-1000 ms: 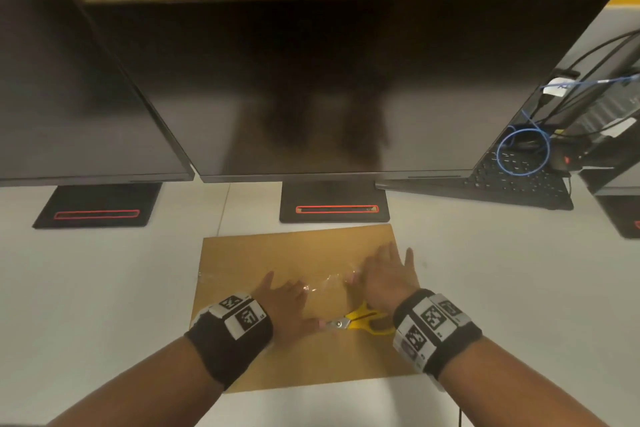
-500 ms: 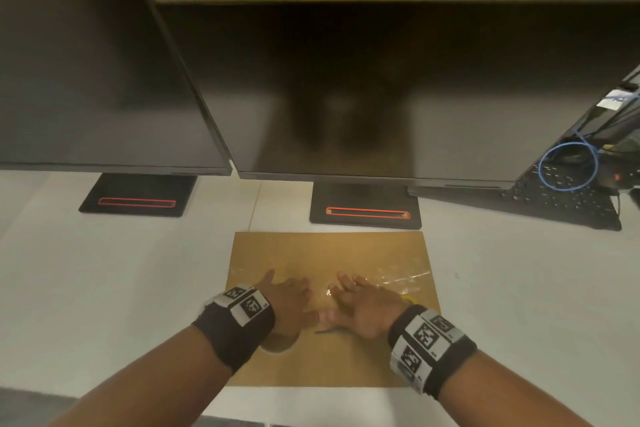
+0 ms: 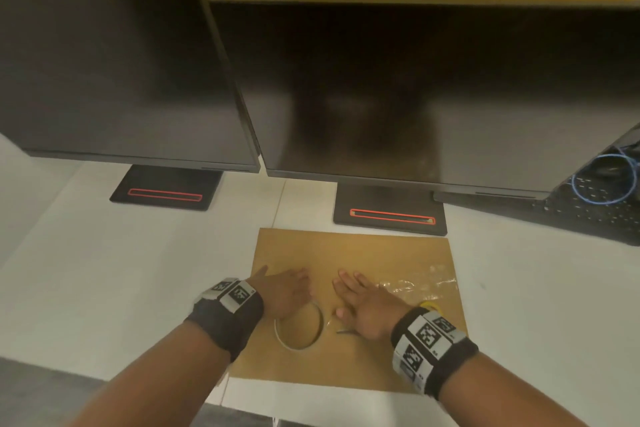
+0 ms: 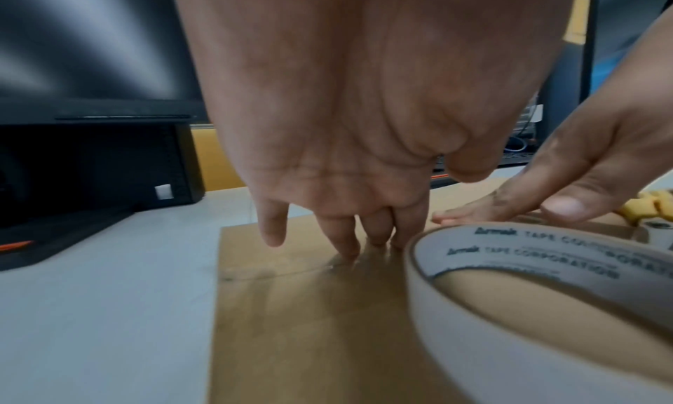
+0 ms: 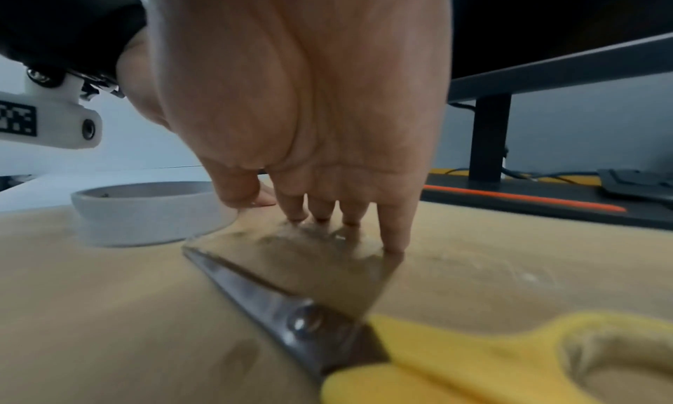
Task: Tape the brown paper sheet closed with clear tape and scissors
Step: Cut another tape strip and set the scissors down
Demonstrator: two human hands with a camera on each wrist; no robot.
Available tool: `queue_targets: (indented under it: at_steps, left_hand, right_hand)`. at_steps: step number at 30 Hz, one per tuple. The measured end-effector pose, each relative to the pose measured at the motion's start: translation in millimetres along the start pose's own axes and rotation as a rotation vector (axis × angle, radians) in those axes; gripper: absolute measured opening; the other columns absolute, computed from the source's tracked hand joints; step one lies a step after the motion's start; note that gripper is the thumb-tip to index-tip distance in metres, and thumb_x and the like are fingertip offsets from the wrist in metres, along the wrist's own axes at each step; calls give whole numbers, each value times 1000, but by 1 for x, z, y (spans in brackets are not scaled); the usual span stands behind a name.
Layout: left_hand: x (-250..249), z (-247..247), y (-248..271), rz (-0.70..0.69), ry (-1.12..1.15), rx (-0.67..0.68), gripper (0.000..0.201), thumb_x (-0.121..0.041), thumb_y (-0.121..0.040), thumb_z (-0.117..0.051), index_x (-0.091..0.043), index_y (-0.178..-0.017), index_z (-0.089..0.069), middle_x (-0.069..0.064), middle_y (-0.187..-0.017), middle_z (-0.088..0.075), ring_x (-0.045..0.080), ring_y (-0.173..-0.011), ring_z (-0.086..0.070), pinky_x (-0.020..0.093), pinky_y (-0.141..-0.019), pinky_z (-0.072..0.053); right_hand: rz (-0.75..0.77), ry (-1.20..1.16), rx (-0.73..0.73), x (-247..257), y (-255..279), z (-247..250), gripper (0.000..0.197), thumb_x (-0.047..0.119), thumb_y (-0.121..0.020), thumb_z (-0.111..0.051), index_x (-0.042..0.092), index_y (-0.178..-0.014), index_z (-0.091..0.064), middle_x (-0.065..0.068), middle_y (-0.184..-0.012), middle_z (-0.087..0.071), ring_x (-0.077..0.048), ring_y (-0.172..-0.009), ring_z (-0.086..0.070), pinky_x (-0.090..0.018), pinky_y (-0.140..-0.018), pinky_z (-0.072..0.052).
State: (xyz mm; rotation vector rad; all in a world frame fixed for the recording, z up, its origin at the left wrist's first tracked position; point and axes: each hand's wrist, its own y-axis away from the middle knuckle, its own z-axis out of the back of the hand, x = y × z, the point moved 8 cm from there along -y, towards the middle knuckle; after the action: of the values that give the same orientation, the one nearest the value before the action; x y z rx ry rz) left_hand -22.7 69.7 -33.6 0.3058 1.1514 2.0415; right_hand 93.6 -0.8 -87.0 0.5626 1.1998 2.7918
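The brown paper sheet (image 3: 346, 253) lies flat on the white desk. A crinkled strip of clear tape (image 3: 415, 286) runs across it. My left hand (image 3: 289, 289) lies flat with straight fingers pressing the paper (image 4: 309, 324) near its left part. Beside it, my right hand (image 3: 360, 300) is also flat, fingertips (image 5: 349, 217) pressing the tape. The white tape roll (image 3: 320, 319) rests on the paper under my left wrist, also in the left wrist view (image 4: 509, 266). Yellow-handled scissors (image 5: 291, 309) lie shut under my right palm, the handle (image 3: 429, 305) peeking out.
Two dark monitors stand close behind the paper, their bases (image 3: 388, 206) near its far edge. A black keyboard with a blue cable coil (image 3: 602, 184) sits at the far right. The desk's front edge (image 3: 104, 374) runs just under my forearms.
Both hands have slid left across the paper, the right one from the right edge to the middle. The tape roll now shows under my left wrist. The head view has swung left.
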Motion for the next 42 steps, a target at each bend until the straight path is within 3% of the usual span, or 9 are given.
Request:
queue_targets:
  at_steps: [4,17,23,28,30,32,34,36,42]
  left_hand:
    - [23,-1,5,31,56,-6,53,-45,-102,-16,-30,-151,-6,-14,-159,7,6,-146,3,49,-118,8]
    - [58,-25,-5,90,71,-89,59,-47,-101,-13,-25,-151,10,-8,-157,23,9,-147,8,46,-117,9]
    - [59,-29,-9,106,34,-134,60,-48,-100,-11,-25,-151,11,-3,-157,24,15,-146,15,50,-117,4]
    - [60,-25,-10,107,118,-161,57,-49,-100,-13,-30,-151,4,-8,-158,20,13,-146,12,55,-115,5]
    - [58,-22,-12,123,189,-197,58,-50,-100,-14,-28,-152,0,-9,-159,16,13,-147,10,55,-115,5]
    - [55,-17,-13,152,243,-233,61,-52,-99,-15,-25,-152,-3,-8,-160,12,13,-147,8,55,-116,5]
    - [50,-12,-15,176,252,-259,66,-57,-97,-16,-21,-153,-6,-5,-160,8,16,-148,5,54,-116,7]
    - [46,-8,-17,203,200,-277,71,-61,-95,-17,-20,-152,-10,-3,-161,8,20,-148,3,54,-116,6]
    - [35,-3,-25,353,82,-425,70,-62,-94,-21,-18,-148,-19,2,-160,-7,26,-146,-9,54,-117,-3]
  right_hand:
    - [-4,6,33,2,0,6,58,37,-103,-25,24,-153,2,7,-160,16,-19,-148,12,-47,-120,-7]
    - [-5,26,112,6,4,11,57,31,-105,-25,21,-153,5,3,-159,19,-22,-147,13,-41,-121,-2]
    - [49,-50,30,-1,4,14,56,32,-103,-31,24,-153,-6,7,-160,12,-17,-148,8,-42,-121,-7]
    - [83,-64,-34,-4,6,13,56,33,-102,-35,26,-153,-12,10,-160,8,-12,-148,5,-38,-121,-9]
    - [108,-79,-105,-7,9,17,57,39,-98,-43,27,-151,-23,11,-161,0,-10,-148,-3,-36,-120,-14]
    - [130,-149,-211,-13,15,24,51,46,-90,-56,30,-137,-47,11,-157,-21,-11,-143,-24,-29,-114,-25]
    - [166,-165,-285,-18,24,26,42,50,-80,-66,31,-117,-60,11,-133,-40,-11,-123,-40,-26,-102,-36]
    - [198,-73,-289,-19,32,19,41,54,-73,-70,32,-106,-62,12,-115,-42,-9,-110,-41,-27,-94,-38]
    - [215,52,-308,-18,35,0,25,35,-80,-67,23,-101,-63,2,-117,-54,-19,-112,-47,-30,-94,-35]
